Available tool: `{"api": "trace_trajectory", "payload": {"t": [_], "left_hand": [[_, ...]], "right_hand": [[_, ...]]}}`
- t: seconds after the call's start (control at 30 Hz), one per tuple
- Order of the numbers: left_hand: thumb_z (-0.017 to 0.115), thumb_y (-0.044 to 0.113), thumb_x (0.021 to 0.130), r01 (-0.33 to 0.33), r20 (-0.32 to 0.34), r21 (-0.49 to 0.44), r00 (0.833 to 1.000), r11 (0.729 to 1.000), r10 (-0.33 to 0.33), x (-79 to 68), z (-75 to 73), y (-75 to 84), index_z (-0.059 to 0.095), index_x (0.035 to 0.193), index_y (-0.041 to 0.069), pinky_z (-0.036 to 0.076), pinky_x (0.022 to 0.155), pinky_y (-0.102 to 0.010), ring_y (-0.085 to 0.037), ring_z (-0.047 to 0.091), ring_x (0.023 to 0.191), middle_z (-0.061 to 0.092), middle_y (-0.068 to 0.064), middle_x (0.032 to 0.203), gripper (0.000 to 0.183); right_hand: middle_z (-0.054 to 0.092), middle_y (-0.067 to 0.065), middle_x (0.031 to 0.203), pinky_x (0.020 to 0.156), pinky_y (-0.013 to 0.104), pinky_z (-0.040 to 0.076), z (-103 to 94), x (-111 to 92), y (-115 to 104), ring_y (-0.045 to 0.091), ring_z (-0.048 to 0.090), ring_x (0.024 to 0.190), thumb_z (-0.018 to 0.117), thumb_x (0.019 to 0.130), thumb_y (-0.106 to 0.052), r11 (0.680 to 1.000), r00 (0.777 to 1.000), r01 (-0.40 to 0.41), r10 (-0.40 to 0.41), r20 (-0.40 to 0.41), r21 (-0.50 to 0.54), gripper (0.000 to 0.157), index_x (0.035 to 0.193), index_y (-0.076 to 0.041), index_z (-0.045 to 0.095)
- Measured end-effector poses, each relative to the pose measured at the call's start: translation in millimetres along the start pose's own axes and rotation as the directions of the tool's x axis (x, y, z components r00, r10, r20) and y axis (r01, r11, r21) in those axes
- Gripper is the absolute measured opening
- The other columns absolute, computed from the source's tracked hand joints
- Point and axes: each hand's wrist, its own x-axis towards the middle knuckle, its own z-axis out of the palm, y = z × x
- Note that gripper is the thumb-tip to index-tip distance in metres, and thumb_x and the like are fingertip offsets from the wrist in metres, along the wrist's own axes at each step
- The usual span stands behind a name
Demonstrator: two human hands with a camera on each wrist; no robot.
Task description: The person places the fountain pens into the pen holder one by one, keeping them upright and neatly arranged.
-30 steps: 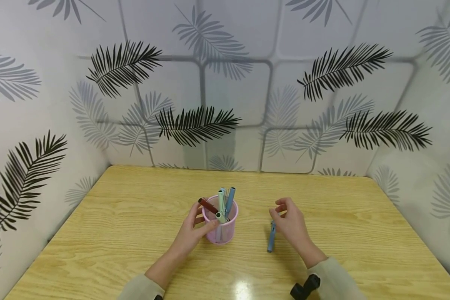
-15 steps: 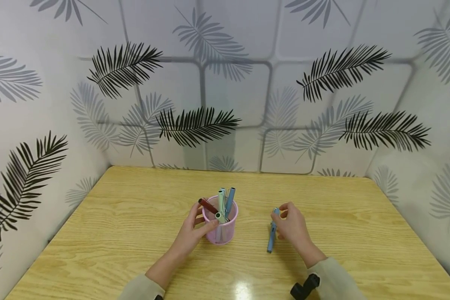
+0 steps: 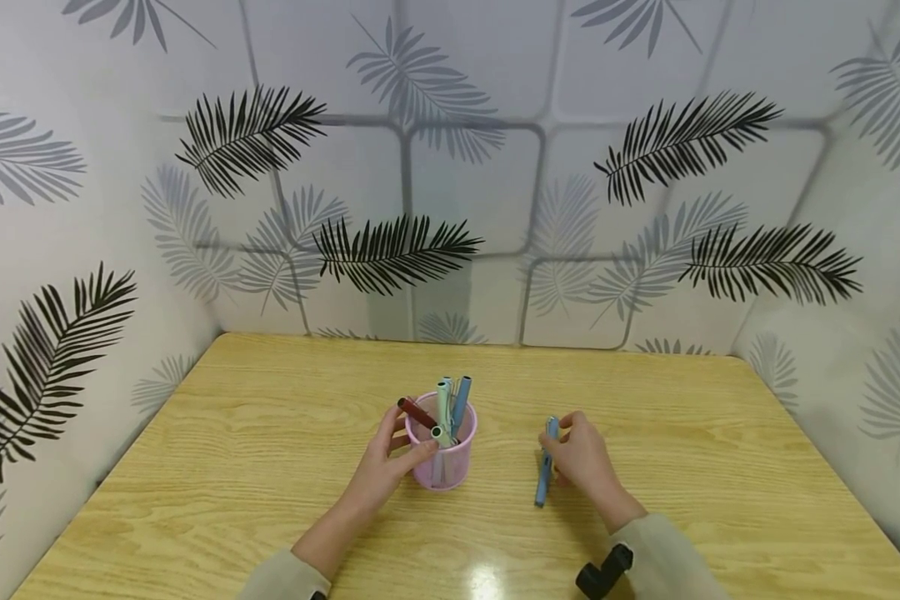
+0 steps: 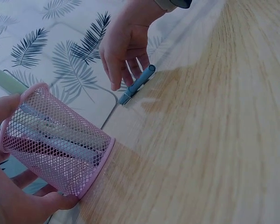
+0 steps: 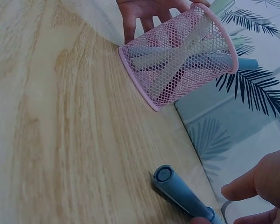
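Note:
A pink mesh pen holder [image 3: 453,462] stands upright on the table, holding a dark red pen [image 3: 417,412], light green pens [image 3: 442,404] and blue pens [image 3: 461,402]. My left hand [image 3: 382,467] grips it from the left, thumb at the front and fingers round the far side. To its right a capped blue pen [image 3: 543,481] lies on the tabletop. Over that pen is my right hand [image 3: 587,454], its thumb and fingers spread around the pen's far half. In the right wrist view the thumb [image 5: 245,186] stands apart from the pen; a fingertip at the bottom edge overlaps it.
The wood-grain table [image 3: 270,417] ends at a wall covering [image 3: 480,292] printed with palm leaves, at the back and both sides. A black wrist device [image 3: 603,572] sits on my right sleeve.
My right hand has come down slightly closer around the loose pen, whose far end now shows between thumb and fingers. My left hand and the pen holder have stayed in place.

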Motion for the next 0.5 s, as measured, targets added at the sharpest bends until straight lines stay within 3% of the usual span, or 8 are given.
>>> {"api": "trace_trajectory", "payload": {"t": [0.13, 0.27, 0.5], "left_hand": [[0.066, 0.030, 0.086, 0.003, 0.001, 0.001, 1.000, 1.000, -0.003, -0.9, -0.3, 1.5, 0.032, 0.143, 0.025, 0.043, 0.090, -0.048, -0.034, 0.042, 0.119, 0.040, -0.012, 0.135, 0.067], [0.066, 0.030, 0.086, 0.004, 0.007, -0.001, 1.000, 1.000, -0.004, -1.0, -0.1, 2.9, 0.032, 0.142, 0.026, 0.043, 0.090, -0.048, -0.034, 0.042, 0.119, 0.040, -0.013, 0.136, 0.066], [0.066, 0.029, 0.086, -0.002, 0.000, -0.004, 1.000, 1.000, 0.002, -1.3, 1.5, 1.4, 0.032, 0.143, 0.025, 0.043, 0.090, -0.048, -0.034, 0.043, 0.118, 0.041, -0.013, 0.135, 0.066]], "right_hand": [[0.055, 0.010, 0.070, 0.041, 0.028, 0.047, 3.2, 0.3, -0.2, 0.014, 0.050, 0.046, 0.060, 0.089, -0.011, 1.000, 1.000, -0.013, 0.014, 0.023, -0.018, 0.042, 0.116, 0.012, 0.039], [0.052, 0.007, 0.060, 0.041, 0.027, 0.045, 4.4, 1.6, -0.8, 0.014, 0.048, 0.041, 0.060, 0.089, -0.012, 0.999, 0.999, -0.039, 0.040, 0.028, -0.038, 0.043, 0.118, 0.012, 0.038], [0.052, 0.011, 0.065, 0.040, 0.028, 0.047, 4.5, 7.4, -1.7, 0.015, 0.051, 0.041, 0.061, 0.087, -0.011, 0.994, 0.995, -0.092, 0.093, 0.025, -0.058, 0.040, 0.114, 0.012, 0.044]]}}
